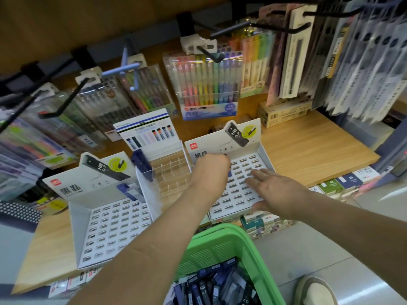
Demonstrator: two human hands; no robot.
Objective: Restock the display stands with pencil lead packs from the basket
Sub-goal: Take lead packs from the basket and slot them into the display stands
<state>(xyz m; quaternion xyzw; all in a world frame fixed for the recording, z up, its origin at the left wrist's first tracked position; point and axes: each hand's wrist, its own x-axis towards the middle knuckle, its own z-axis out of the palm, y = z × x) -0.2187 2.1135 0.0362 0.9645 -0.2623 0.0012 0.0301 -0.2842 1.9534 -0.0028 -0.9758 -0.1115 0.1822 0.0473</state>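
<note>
The green plastic basket (222, 243) sits closest, heaped with loose dark blue and black pencil lead packs (211, 287), some marked HB 0.7. On the wooden shelf (308, 148) beyond it, the left cardboard display stand (110, 225) shows a white grid of slots, nearly all unfilled, with two blue packs (130, 191) standing in its back row. Just to its right, the clear acrylic stand (171, 175) holds one dark blue pack (142, 165) leaning in its left compartment; its other dividers show nothing inside. The right cardboard display stand (242, 186) has the left hand (211, 166) over its back left corner, fingers curled downward; what they grip, if anything, is hidden. The right hand (273, 190) lies flat on this stand's slotted face, fingers (259, 173) straight and spread apart.
</note>
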